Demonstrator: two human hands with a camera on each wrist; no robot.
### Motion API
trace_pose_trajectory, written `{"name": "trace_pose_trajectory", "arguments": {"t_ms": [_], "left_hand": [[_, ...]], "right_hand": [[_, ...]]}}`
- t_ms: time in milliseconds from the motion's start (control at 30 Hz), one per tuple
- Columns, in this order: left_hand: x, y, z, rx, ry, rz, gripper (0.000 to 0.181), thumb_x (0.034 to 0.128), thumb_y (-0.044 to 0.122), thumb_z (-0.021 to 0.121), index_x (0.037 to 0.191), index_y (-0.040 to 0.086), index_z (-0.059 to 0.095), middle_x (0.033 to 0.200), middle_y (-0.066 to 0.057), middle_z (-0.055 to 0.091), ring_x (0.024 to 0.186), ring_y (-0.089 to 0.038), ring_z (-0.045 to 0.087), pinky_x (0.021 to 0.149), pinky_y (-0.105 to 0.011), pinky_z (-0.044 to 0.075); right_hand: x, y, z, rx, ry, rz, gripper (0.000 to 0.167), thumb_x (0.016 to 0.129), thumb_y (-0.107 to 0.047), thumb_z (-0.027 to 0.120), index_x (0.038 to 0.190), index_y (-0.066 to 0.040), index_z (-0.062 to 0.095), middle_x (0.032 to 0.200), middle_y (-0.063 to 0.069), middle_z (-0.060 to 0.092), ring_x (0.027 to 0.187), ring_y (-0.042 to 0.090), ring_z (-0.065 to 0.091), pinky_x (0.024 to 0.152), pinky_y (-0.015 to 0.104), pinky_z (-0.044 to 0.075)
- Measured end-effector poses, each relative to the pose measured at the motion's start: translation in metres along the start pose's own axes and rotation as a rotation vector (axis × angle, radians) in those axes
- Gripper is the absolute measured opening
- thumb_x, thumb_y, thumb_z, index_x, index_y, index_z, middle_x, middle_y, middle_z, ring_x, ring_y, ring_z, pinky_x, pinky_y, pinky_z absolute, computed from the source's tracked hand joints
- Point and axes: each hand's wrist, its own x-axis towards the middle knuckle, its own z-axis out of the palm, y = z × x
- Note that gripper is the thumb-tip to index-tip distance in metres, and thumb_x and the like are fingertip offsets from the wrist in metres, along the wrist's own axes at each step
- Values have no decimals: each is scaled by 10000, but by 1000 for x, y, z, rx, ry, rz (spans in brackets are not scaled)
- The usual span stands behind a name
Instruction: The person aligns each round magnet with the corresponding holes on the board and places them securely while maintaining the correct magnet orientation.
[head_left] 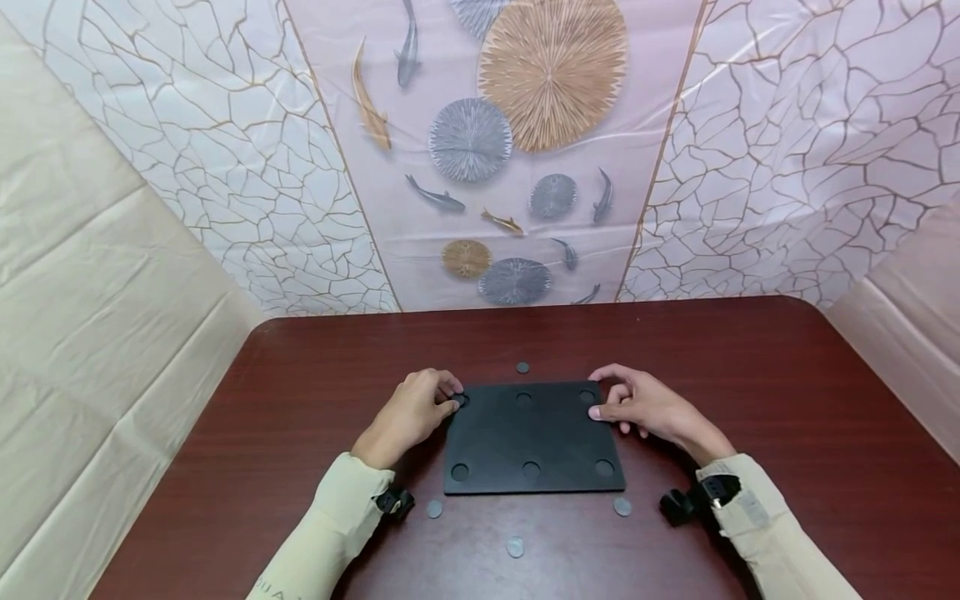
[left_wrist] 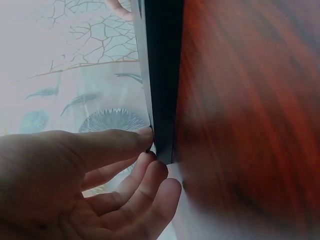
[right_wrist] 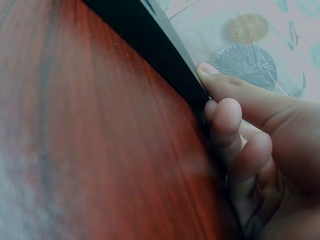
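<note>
A person's left hand (head_left: 408,412) and right hand (head_left: 654,407) pinched a black six-recess board (head_left: 531,437) by its far corners on the tabletop (head_left: 322,367); a careless tug could have scattered nearby gray discs (head_left: 515,547).

A reddish-brown table (head_left: 750,358) with rounded far corners stands before a printed backdrop (head_left: 491,187). Its pale pink central panel (head_left: 517,237) bears round medallions (head_left: 555,71) in gold and grey, with slender fish (head_left: 367,100) of both colours scattered among them; white panels (head_left: 810,125) with branching crackle lines flank it. Creased cream cloth (head_left: 90,292) hangs at the left, pinkish cloth (head_left: 907,333) at the right
</note>
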Motion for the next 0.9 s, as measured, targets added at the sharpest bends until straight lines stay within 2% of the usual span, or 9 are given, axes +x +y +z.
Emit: {"name": "trace_pose_trajectory", "arguments": {"t_ms": [467, 900], "left_hand": [[0, 2, 0, 5, -18, -27, 143, 988, 59, 741, 1119, 107, 774, 1047, -38, 735, 988, -201, 703, 822, -359, 607], [-2, 4, -1, 28, 2, 36, 179, 965, 26, 759, 1138, 71, 775, 1042, -54, 753, 959, -196, 722, 825, -362, 613]], "right_hand": [[0, 1, 0, 6, -2, -8, 617, 950, -163, 812, 1451, 3, 493, 701, 61, 596, 528, 141, 547, 405, 251, 414], [-1, 1, 0, 20, -5, -8, 621, 950, -161, 811, 1454, 7, 489, 703, 62, 595, 530, 139, 548, 410, 246, 412]]}}
